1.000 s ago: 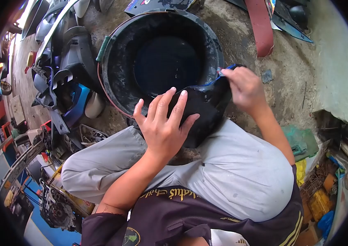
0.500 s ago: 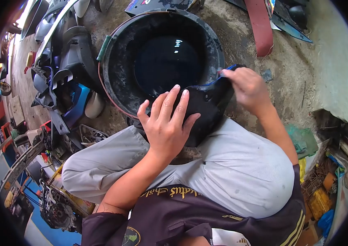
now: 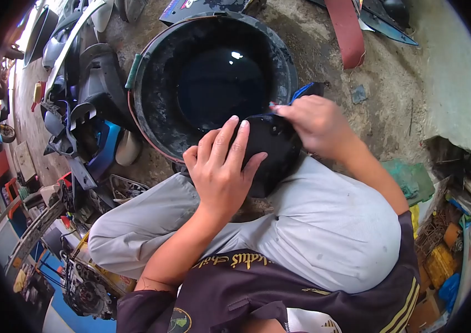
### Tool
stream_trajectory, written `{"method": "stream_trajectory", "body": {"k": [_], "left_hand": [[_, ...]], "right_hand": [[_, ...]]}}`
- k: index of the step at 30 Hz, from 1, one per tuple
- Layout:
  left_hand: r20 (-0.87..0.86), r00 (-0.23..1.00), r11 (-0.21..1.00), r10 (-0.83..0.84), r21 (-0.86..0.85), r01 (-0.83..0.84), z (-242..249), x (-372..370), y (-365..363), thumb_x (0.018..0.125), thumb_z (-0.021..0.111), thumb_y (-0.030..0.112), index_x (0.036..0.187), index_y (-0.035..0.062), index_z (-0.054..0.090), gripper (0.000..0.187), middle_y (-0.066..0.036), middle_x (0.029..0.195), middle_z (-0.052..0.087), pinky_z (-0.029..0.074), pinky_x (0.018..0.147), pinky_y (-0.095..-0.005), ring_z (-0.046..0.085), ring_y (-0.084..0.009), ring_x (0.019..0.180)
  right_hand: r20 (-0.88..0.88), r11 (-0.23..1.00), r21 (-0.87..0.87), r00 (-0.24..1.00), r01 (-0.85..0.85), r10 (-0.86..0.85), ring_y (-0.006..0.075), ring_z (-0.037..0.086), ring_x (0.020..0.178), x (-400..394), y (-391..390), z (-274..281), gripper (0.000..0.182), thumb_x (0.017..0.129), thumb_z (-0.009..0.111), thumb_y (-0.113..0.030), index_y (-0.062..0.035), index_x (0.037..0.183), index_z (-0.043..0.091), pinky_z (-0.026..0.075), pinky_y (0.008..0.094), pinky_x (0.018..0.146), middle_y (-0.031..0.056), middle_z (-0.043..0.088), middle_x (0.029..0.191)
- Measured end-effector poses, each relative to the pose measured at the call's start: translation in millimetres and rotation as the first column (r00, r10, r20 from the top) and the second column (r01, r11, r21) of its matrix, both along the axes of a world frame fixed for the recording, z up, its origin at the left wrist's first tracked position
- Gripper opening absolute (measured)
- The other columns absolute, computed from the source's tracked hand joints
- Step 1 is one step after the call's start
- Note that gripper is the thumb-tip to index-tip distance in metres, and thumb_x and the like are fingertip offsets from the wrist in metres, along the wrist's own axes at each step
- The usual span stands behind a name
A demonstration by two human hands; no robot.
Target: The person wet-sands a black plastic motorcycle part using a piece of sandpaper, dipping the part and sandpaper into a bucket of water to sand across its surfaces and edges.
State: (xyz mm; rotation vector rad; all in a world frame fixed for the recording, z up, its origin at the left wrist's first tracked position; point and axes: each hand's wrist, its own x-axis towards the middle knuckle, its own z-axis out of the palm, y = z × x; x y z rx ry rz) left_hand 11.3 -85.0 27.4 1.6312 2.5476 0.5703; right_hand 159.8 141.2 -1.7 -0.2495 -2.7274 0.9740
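Note:
A glossy black motorcycle body panel [image 3: 274, 145] with a blue edge lies between my lap and the near rim of the black bucket [image 3: 160, 125]. My left hand [image 3: 220, 173] rests palm down on the panel, its fingers stretched and the thumb apart. At the panel's upper right edge, my right hand [image 3: 318, 125] is closed in a pinch. A small reddish bit shows at its fingertips, too blurred to name. Dark water [image 3: 216, 91] fills the bottom of the bucket. How the panel's underside is supported is hidden.
Several motorcycle fairings [image 3: 102, 83] are piled at the left. A red strip [image 3: 347, 36] and a dark panel lie at the upper right. An engine part [image 3: 88, 291] sits at the lower left. A green sheet [image 3: 410, 180] lies beside my right arm.
My right hand has moved left along the panel's edge, toward my left hand. The left hand stays on the panel, its fingers slightly closer together. The whole view has shifted a little.

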Motion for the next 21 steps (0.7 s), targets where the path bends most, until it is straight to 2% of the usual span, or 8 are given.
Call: {"method": "stream_trajectory", "body": {"k": [5, 7, 9, 12, 15, 16, 20, 21], "left_hand": [[0.019, 1.000, 1.000, 0.018, 0.008, -0.018, 1, 1, 2, 0.079, 0.094, 0.039, 0.137, 0.0125, 0.076, 0.066, -0.004, 0.143, 0.072, 0.042, 0.096, -0.0419, 0.067, -0.0261, 0.118], [0.016, 1.000, 1.000, 0.015, -0.001, -0.015, 1, 3, 1, 0.080, 0.093, 0.039, 0.137, 0.0122, 0.076, 0.066, -0.004, 0.143, 0.072, 0.042, 0.095, -0.0420, 0.067, -0.0264, 0.117], [0.007, 1.000, 1.000, 0.011, -0.002, -0.011, 2, 0, 2, 0.080, 0.093, 0.040, 0.137, 0.0119, 0.076, 0.066, -0.004, 0.143, 0.072, 0.042, 0.095, -0.0421, 0.067, -0.0265, 0.117], [0.012, 1.000, 1.000, 0.007, 0.002, -0.007, 2, 0, 2, 0.080, 0.093, 0.040, 0.137, 0.0115, 0.076, 0.066, -0.004, 0.143, 0.072, 0.042, 0.096, -0.0421, 0.066, -0.0264, 0.117], [0.012, 1.000, 1.000, 0.014, -0.012, -0.014, 1, 2, 2, 0.080, 0.093, 0.041, 0.137, 0.0115, 0.076, 0.067, -0.004, 0.143, 0.072, 0.042, 0.096, -0.0419, 0.066, -0.0261, 0.117], [0.010, 1.000, 1.000, 0.012, -0.016, -0.011, 1, 2, 2, 0.080, 0.093, 0.041, 0.138, 0.0115, 0.076, 0.067, -0.004, 0.144, 0.071, 0.042, 0.096, -0.0417, 0.066, -0.0257, 0.117], [0.013, 1.000, 1.000, -0.005, -0.025, 0.005, 3, 0, 2, 0.080, 0.093, 0.039, 0.139, 0.0114, 0.075, 0.068, -0.004, 0.145, 0.071, 0.042, 0.097, -0.0417, 0.066, -0.0256, 0.118], [0.011, 1.000, 1.000, 0.000, -0.019, 0.001, 2, 0, 3, 0.080, 0.094, 0.039, 0.139, 0.0115, 0.075, 0.068, -0.005, 0.145, 0.071, 0.042, 0.097, -0.0417, 0.066, -0.0257, 0.118]], "right_hand": [[-0.022, 0.996, 0.024, 0.996, 0.082, -0.082, 0.0368, 0.073, 0.091, 5, 16, -13, 0.032, 0.090, 0.072, 0.001, -0.0067, 0.121, 0.075, 0.059, 0.0479, 0.082, 0.0135, 0.075, 0.096], [-0.001, 0.994, -0.103, 1.000, -0.027, 0.027, 0.0364, 0.074, 0.092, -9, -9, 4, 0.032, 0.090, 0.073, 0.001, -0.0066, 0.121, 0.075, 0.059, 0.0473, 0.082, 0.0142, 0.074, 0.096], [0.021, 0.999, -0.030, 0.999, -0.039, 0.040, 0.0358, 0.074, 0.091, -6, 0, 3, 0.031, 0.090, 0.073, -0.001, -0.0067, 0.121, 0.075, 0.059, 0.0468, 0.082, 0.0139, 0.075, 0.096], [0.015, 0.986, -0.013, 0.986, 0.169, -0.169, 0.0368, 0.074, 0.088, 2, 25, -9, 0.026, 0.092, 0.076, -0.003, -0.0070, 0.118, 0.076, 0.059, 0.0452, 0.080, 0.0141, 0.075, 0.094], [-0.013, 0.998, -0.062, 1.000, 0.019, -0.020, 0.0370, 0.076, 0.090, -4, -6, 4, 0.022, 0.094, 0.075, -0.004, -0.0066, 0.115, 0.078, 0.061, 0.0454, 0.080, 0.0147, 0.078, 0.099], [0.096, 1.000, -0.011, 0.995, -0.013, 0.014, 0.0360, 0.077, 0.092, -6, -11, 15, 0.020, 0.094, 0.075, -0.004, -0.0046, 0.114, 0.078, 0.061, 0.0451, 0.081, 0.0158, 0.079, 0.101], [0.004, 0.983, -0.066, 0.985, 0.170, -0.170, 0.0341, 0.076, 0.092, 14, 34, -20, 0.024, 0.092, 0.074, -0.003, -0.0027, 0.115, 0.077, 0.061, 0.0434, 0.082, 0.0157, 0.079, 0.100], [-0.017, 0.992, -0.060, 0.993, 0.114, -0.115, 0.0343, 0.077, 0.092, 9, 25, -15, 0.023, 0.093, 0.074, -0.002, -0.0030, 0.115, 0.077, 0.061, 0.0431, 0.082, 0.0155, 0.079, 0.101]]}}
